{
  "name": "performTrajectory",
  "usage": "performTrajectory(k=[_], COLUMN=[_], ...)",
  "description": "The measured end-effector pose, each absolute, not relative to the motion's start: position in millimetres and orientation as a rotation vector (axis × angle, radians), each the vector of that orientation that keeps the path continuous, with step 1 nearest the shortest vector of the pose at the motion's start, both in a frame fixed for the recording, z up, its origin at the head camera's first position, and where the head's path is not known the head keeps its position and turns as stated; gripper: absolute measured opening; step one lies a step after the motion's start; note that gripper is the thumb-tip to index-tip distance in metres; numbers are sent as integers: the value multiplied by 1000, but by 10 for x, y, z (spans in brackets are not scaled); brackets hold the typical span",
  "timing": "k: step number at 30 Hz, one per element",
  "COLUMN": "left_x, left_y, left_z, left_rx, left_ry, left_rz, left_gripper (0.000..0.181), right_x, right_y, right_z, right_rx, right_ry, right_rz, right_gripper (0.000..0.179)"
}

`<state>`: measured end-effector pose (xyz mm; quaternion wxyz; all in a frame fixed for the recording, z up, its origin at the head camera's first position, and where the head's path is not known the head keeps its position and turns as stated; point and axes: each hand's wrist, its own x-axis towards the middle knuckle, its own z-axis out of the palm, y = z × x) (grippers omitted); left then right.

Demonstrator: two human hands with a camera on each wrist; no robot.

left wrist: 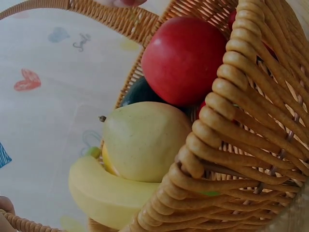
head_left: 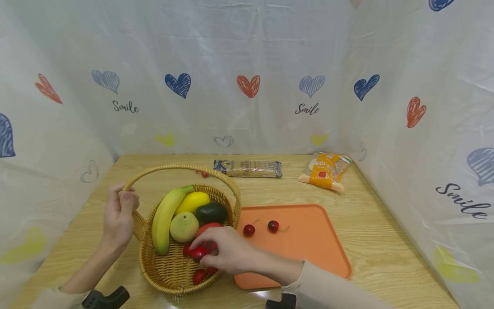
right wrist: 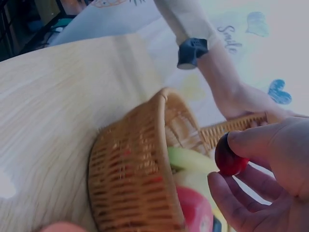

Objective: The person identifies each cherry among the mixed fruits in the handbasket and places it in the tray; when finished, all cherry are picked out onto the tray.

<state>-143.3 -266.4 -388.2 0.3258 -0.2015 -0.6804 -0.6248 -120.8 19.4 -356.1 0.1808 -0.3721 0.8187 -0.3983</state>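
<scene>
My left hand [head_left: 118, 213] grips the handle [head_left: 181, 166] of a wicker basket [head_left: 173, 270] on its left side. Over the basket's right part, my right hand [head_left: 231, 253] pinches a dark red cherry [right wrist: 231, 154] between thumb and fingers. Inside the basket lie a banana [head_left: 167, 221], a yellow lemon-like fruit [head_left: 193, 201], a dark green avocado [head_left: 211, 213], a pale green round fruit [head_left: 184, 227] and a large red fruit [left wrist: 186, 60], partly hidden by my right hand in the head view. Several cherries [head_left: 199, 277] sit low in the basket.
An orange tray [head_left: 297, 257] right of the basket bears two cherries [head_left: 248, 230] with stems. Farther back lie a long clear packet [head_left: 251, 168] and an orange-and-clear food bag [head_left: 325, 171]. A small red item [head_left: 203, 174] shows behind the handle. Printed curtains surround the table.
</scene>
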Motion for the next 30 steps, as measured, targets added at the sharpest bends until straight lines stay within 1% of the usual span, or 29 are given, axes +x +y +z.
performTrajectory(k=[7,16,21,25,30], left_x=[-1433,-1435,-1423,-1419,-1418], left_y=[-2665,-2652,-2648,-2644,-2639], left_z=[-3892,-3890,-3885,-3881,-3881], left_rx=[-536,-525,-468,-474,-480], left_ry=[-1773,-1747,-1783,-1784,-1780], left_rz=[-1641,-1692,-1658,-1646,-1640], left_gripper=[18,16,17,17,19], right_x=[-1250,-1449,-1554,-1610,-1663], right_y=[536,1056,1299,1463,1661], right_z=[-3514,-3479,-3490,-3521,-3586], right_rx=[-874,-777,-647,-530,-467], right_ry=[2231,2269,2368,2430,2540], right_rz=[-1290,-1415,-1395,-1372,-1322], right_gripper=[29,33,34,36,37])
